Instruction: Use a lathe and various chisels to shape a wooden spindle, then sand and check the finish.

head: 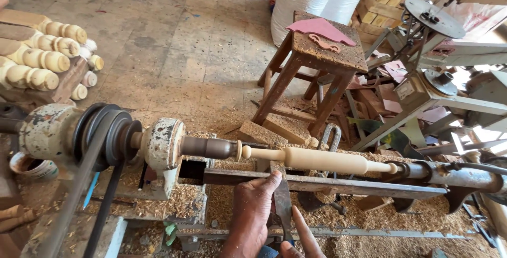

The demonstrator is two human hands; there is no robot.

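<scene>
A chipped, rusty iron lathe (158, 147) spans the sawdust-strewn floor. Clamped between its ends lies a pale, smooth-turned wooden spindle (317, 159). Below, the left hand (252, 205) wraps a flat steel chisel (282, 197) laid on the rest; the right hand (303, 237) pinches its handle, forefinger extended.

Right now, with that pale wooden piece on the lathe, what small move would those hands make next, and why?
Probably easing the chisel up to the pale spindle. The left hand presses the blade near the tool rest, the right hand steadies it from behind, and its tip sits just below the wood.
</scene>
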